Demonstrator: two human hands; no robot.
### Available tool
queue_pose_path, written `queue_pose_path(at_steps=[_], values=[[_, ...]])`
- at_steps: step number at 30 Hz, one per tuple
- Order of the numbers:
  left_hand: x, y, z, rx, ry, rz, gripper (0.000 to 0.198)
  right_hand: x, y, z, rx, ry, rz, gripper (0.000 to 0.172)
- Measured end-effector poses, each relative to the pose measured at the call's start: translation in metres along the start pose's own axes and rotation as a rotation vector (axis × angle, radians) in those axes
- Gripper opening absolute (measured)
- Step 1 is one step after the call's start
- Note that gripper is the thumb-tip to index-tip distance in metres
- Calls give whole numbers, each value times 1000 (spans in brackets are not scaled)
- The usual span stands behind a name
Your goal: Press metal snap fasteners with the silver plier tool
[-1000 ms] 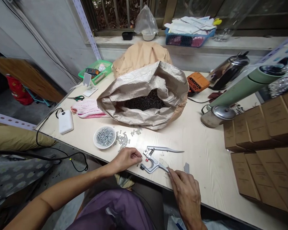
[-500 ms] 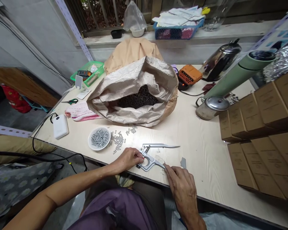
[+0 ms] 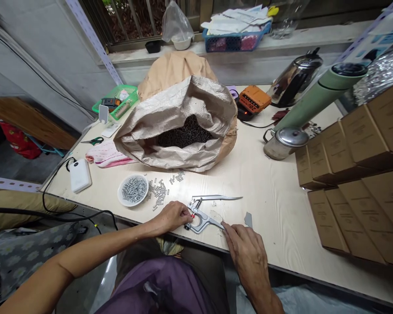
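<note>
Grey metal snap-fastener pliers (image 3: 202,222) lie near the front table edge, their handles spread apart and a spring between them. My right hand (image 3: 247,246) pinches the end of the lower handle between thumb and fingers. At the jaws, my left hand (image 3: 173,216) has its fingertips pressed together. A small red part (image 3: 192,216) shows beside those fingertips; what they hold, if anything, is mostly hidden. A white bowl (image 3: 120,197) of small metal springs stands to the left. Several loose springs (image 3: 159,192) lie beside it.
Behind stands a large open woven sack (image 3: 144,117) of dark small parts. Brown cardboard boxes (image 3: 356,209) are stacked at the right, near a metal mug (image 3: 278,148) and green flask (image 3: 321,93). A white power bank (image 3: 80,175) and scissors (image 3: 96,140) lie left.
The camera view has shifted slightly. Both hands keep their places at the pliers, and the red part at the left fingertips shows a little more clearly.
</note>
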State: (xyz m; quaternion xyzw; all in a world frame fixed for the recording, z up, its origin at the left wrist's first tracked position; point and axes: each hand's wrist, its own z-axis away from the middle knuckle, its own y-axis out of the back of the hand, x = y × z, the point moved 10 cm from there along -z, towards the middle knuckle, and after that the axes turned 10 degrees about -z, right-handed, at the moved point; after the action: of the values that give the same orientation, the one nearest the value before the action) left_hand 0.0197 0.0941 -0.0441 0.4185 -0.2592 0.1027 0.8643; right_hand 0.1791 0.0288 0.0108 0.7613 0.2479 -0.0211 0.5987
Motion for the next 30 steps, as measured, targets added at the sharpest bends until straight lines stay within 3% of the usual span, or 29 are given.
queue_pose_path(at_steps=[2, 5, 8, 11, 18, 20, 24, 27, 30], values=[[-1, 0, 1, -1, 16, 9, 22, 4, -3, -3, -43, 14, 2, 33], [-2, -2, 3, -15, 34, 12, 22, 13, -7, -15, -81, 58, 42, 64], [-3, -4, 2, -13, 29, -8, 21, 28, -22, -31, -213, 75, 69, 81], [-4, -5, 0, -4, 18, -28, 21, 36, -33, -44, -352, 71, 53, 82], [-5, -5, 6, 27, 7, -114, 19, 21, -26, -55, -397, 36, 84, 67], [7, 3, 13, 135, -62, -227, 20, 19, -23, -52, -380, 7, 95, 60], [62, 4, 23, 325, -395, -443, 26, 11, -18, -43, -317, 10, 93, 34], [91, -8, 13, 321, -540, -576, 54, 8, -17, -36, -296, 30, 107, 30], [101, -18, -4, 236, -546, -676, 56, 8, -18, -32, -286, 27, 114, 41]])
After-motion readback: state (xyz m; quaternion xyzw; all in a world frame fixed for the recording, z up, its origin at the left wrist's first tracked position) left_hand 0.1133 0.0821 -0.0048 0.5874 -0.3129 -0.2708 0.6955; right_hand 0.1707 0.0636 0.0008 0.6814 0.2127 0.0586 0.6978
